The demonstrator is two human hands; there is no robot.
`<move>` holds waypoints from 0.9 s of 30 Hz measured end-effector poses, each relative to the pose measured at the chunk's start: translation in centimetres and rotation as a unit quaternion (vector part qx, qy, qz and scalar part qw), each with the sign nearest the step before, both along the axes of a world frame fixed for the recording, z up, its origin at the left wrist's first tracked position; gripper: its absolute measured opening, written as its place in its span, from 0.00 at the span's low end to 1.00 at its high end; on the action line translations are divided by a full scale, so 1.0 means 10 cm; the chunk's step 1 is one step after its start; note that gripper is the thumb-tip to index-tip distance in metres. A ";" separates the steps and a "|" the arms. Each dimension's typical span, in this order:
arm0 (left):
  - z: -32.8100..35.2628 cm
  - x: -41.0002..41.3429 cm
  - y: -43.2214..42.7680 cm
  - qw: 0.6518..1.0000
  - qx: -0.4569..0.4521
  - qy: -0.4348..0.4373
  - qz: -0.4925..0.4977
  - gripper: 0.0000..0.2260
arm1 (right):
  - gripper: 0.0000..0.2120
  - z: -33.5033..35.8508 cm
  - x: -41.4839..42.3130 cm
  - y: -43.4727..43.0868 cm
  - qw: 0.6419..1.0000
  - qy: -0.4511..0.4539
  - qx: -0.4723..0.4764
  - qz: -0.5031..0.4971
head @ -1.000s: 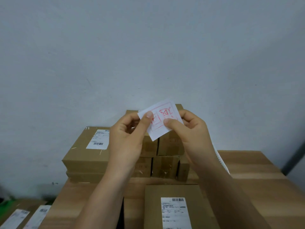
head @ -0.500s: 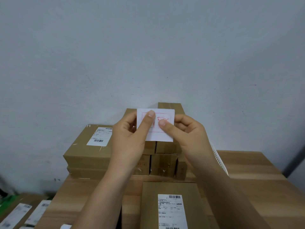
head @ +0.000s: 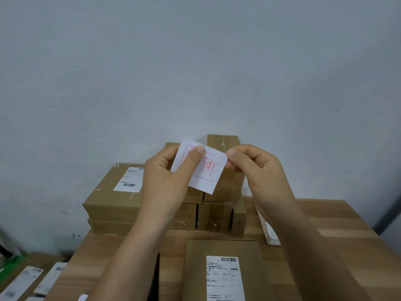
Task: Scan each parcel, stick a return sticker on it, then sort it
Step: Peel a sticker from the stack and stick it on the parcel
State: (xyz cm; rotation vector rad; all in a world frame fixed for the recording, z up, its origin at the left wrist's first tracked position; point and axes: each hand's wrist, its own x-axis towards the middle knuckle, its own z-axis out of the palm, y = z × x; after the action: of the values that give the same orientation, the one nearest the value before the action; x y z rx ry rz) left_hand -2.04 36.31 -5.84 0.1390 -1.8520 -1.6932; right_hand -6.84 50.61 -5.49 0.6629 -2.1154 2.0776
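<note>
Tilted now where it was level, the small white red-stamped paper sticker (head: 204, 170) sits mid-frame, my left hand (head: 165, 183) pinching its face, my right hand (head: 258, 170) pinching its right edge. At lower centre the flat brown cardboard parcel (head: 195, 263) lies unstickered and unsorted; scanning, I judge, is done.

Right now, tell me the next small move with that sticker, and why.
Probably peel it: the left hand holds the white red-printed paper sticker up while the right hand pinches its right edge, and the flat brown cardboard parcel below shows only its shipping label.
</note>
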 end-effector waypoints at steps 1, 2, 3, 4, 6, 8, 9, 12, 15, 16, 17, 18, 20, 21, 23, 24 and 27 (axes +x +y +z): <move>0.01 0.00 0.01 1.000 0.000 -0.002 -0.002 0.06 | 0.11 -0.01 0.00 0.00 1.000 -0.003 -0.006 0.006; 0.01 -0.01 0.01 1.000 -0.002 -0.004 -0.002 0.08 | 0.11 -0.03 -0.01 -0.01 1.000 -0.006 -0.014 0.015; 0.00 -0.01 0.02 1.000 -0.006 -0.006 -0.001 0.10 | 0.12 -0.04 0.00 -0.02 0.999 -0.008 -0.019 0.024; 0.00 -0.01 0.02 1.000 -0.011 -0.008 0.001 0.11 | 0.12 -0.05 0.00 -0.03 0.999 -0.007 -0.020 0.031; 0.00 -0.02 0.02 1.000 -0.018 -0.011 0.007 0.12 | 0.11 -0.06 -0.01 -0.04 0.999 -0.002 -0.011 0.039; 0.01 -0.02 0.00 1.000 -0.010 -0.006 -0.001 0.10 | 0.11 -0.05 -0.03 -0.02 0.999 0.004 0.004 0.043; 0.01 -0.02 -0.01 1.000 -0.008 -0.006 -0.007 0.08 | 0.11 -0.03 -0.05 0.00 0.999 0.007 0.014 0.042; 0.02 -0.02 -0.05 0.999 -0.015 -0.024 -0.016 0.07 | 0.10 0.00 -0.09 0.06 0.998 0.024 0.049 0.043; 0.00 -0.01 -0.07 0.999 -0.025 -0.039 -0.015 0.07 | 0.07 0.03 -0.10 0.10 0.994 0.047 0.087 0.053; 0.00 -0.01 -0.08 0.999 -0.027 -0.041 -0.017 0.07 | 0.06 0.05 -0.11 0.11 0.992 0.053 0.095 0.058; 0.00 -0.01 -0.08 0.998 -0.030 -0.044 -0.019 0.07 | 0.06 0.05 -0.11 0.12 0.991 0.057 0.101 0.065; 0.00 -0.01 -0.08 0.998 -0.033 -0.047 -0.020 0.06 | 0.05 0.06 -0.12 0.12 0.990 0.060 0.107 0.071; 0.01 -0.01 -0.08 0.998 -0.037 -0.053 -0.024 0.05 | 0.05 0.07 -0.13 0.13 0.987 0.065 0.119 0.082; 0.01 -0.01 -0.08 0.997 -0.041 -0.053 -0.028 0.05 | 0.05 0.07 -0.13 0.13 0.986 0.067 0.125 0.086; 0.01 0.00 -0.08 0.997 -0.050 -0.055 -0.030 0.05 | 0.05 0.06 -0.14 0.14 0.985 0.071 0.132 0.091; 0.01 0.00 -0.08 0.997 -0.051 -0.056 -0.028 0.05 | 0.05 0.06 -0.14 0.14 0.984 0.073 0.136 0.093; 0.00 0.00 -0.08 0.996 -0.055 -0.059 -0.028 0.06 | 0.07 0.04 -0.15 0.13 0.980 0.085 0.149 0.103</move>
State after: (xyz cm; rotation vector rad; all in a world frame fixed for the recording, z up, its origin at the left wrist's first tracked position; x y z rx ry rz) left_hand -2.03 35.48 -5.83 0.1468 -2.0486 -1.6477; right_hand -8.37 51.93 -5.04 1.0969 -2.3646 1.7282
